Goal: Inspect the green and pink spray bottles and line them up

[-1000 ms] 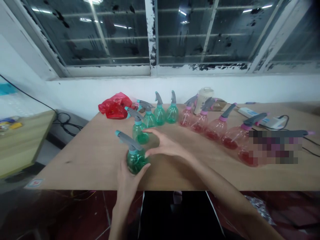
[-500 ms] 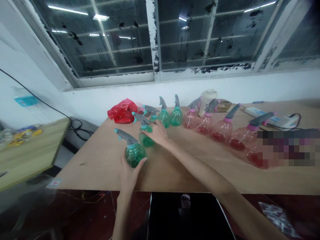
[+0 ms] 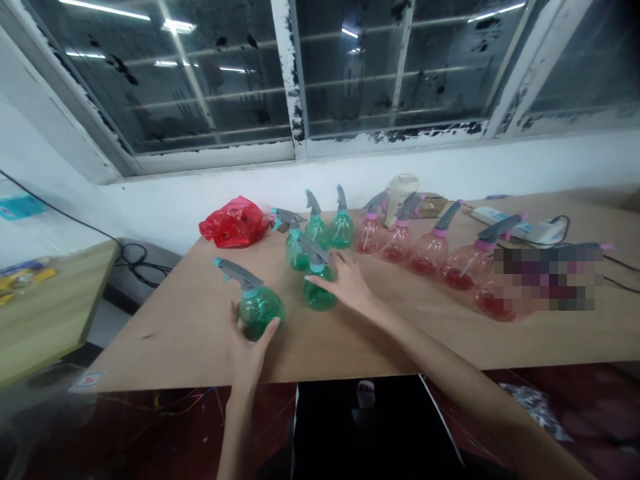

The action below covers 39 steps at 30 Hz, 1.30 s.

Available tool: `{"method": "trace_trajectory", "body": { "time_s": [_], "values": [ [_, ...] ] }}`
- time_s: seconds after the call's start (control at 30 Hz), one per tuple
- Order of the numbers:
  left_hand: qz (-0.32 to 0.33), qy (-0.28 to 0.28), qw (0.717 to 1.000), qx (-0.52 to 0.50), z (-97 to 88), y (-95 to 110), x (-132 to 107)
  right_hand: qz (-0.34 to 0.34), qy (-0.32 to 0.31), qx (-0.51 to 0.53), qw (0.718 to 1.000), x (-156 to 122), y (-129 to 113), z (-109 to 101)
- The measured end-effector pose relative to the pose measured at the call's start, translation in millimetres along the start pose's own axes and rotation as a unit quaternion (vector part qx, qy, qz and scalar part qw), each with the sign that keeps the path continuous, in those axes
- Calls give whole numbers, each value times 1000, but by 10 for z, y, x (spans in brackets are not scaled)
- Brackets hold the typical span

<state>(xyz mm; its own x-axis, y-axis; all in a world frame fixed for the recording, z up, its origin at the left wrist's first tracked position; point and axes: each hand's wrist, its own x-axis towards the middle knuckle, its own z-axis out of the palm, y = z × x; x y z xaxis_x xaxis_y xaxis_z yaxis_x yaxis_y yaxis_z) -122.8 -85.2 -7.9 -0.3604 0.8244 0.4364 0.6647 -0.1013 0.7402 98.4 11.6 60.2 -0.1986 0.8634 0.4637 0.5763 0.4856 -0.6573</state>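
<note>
We count five green spray bottles on one bench (image 3: 185, 340), each with a grey trigger head. First green bottle (image 3: 263, 310): toward the front edge, left of the middle; our left hand (image 3: 249, 350) has its fingers gripping the lower body. Second green bottle (image 3: 320, 301): farther from the front edge, right of the first; our right hand (image 3: 353, 287) grips it, thumb across the front, other fingers at its right side. Third green bottle (image 3: 296, 255): behind the second; whether they touch we cannot tell. Two further green bottles (image 3: 317, 233): side by side toward the back edge.

We list five pink spray bottles (image 3: 429, 257), in one slanting row from near the back edge toward the front right; pixelation hides part of the nearest.

Also: one red plastic bag (image 3: 235, 223), near the back left corner; one pale canister (image 3: 400, 200) and one brown box (image 3: 433, 206), both behind the pink row; one white power strip (image 3: 543, 233), toward the back edge; one label (image 3: 89, 381), at the front left corner.
</note>
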Motion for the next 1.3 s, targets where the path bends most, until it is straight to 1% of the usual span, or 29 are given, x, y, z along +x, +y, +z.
{"method": "trace_trajectory", "body": {
  "time_s": [0.07,0.1,0.17,0.2,0.23,0.27,0.3,0.33,0.37,0.4,0.43,0.47,0.5,0.53,0.6,0.67,0.7,0.77,0.83,0.87,0.9,0.93,1.0,1.03,1.07,1.1,1.17,1.3],
  "values": [
    [-62,83,990,-92,-45,87,-44,19,4,33,999,-154,64,-154],
    [-72,133,980,-126,-70,139,-74,30,10,42,999,-226,89,-230],
    [-68,245,954,-160,-110,261,-152,44,32,40,998,-356,129,-367],
    [-62,303,935,-174,-116,331,-201,45,47,33,997,-412,144,-426],
    [-59,346,919,-181,-110,407,-255,47,62,27,997,-462,157,-475],
    [-53,368,909,-186,-89,489,-315,50,75,26,996,-506,169,-516],
    [-49,368,909,-190,-53,574,-379,59,87,32,994,-543,180,-549],
    [-47,349,915,-195,-3,660,-445,74,100,45,991,-575,190,-575],
    [-47,313,928,-195,59,746,-507,96,113,66,987,-600,200,-597],
    [-49,257,945,-194,130,827,-563,122,125,95,980,-620,209,-616],
    [-45,187,962,-195,206,903,-608,148,133,134,971,-635,216,-634],
    [-33,113,975,-188,282,971,-640,173,138,178,959,-648,222,-652],
    [-16,41,982,-181,355,1031,-658,194,141,225,945,-661,225,-668],
    [-12,-21,982,-188,421,1082,-664,210,143,269,929,-675,227,-684],
    [-14,-132,969,-210,524,1168,-651,233,150,336,900,-718,225,-707],
    [-30,-217,948,-233,589,1242,-629,253,156,374,879,-786,223,-711],
    [-39,-245,938,-243,609,1279,-622,261,157,387,870,-827,225,-706],
    [-60,-273,922,-267,639,1349,-626,274,161,406,857,-909,241,-689],
    [-80,-271,912,-297,666,1409,-650,283,168,435,838,-968,270,-673],
    [-88,-268,909,-308,680,1432,-667,290,167,462,821,-983,288,-670],
    [-95,-268,906,-313,695,1451,-687,298,165,497,798,-985,306,-671],
    [-100,-273,904,-313,710,1465,-708,306,163,536,769,-976,325,-677],
    [-103,-283,904,-305,735,1489,-748,318,171,610,706,-934,359,-698],
    [-102,-286,904,-301,744,1501,-765,321,180,635,679,-907,374,-709],
    [-102,-290,904,-296,749,1515,-780,322,192,651,660,-881,390,-717],
    [-103,-292,905,-291,751,1531,-792,324,201,660,647,-859,405,-721],
    [-108,-295,908,-275,747,1565,-808,330,209,665,636,-832,439,-712],
    [-111,-305,917,-234,733,1594,-838,330,212,661,640,-829,543,-656]
  ]
}}
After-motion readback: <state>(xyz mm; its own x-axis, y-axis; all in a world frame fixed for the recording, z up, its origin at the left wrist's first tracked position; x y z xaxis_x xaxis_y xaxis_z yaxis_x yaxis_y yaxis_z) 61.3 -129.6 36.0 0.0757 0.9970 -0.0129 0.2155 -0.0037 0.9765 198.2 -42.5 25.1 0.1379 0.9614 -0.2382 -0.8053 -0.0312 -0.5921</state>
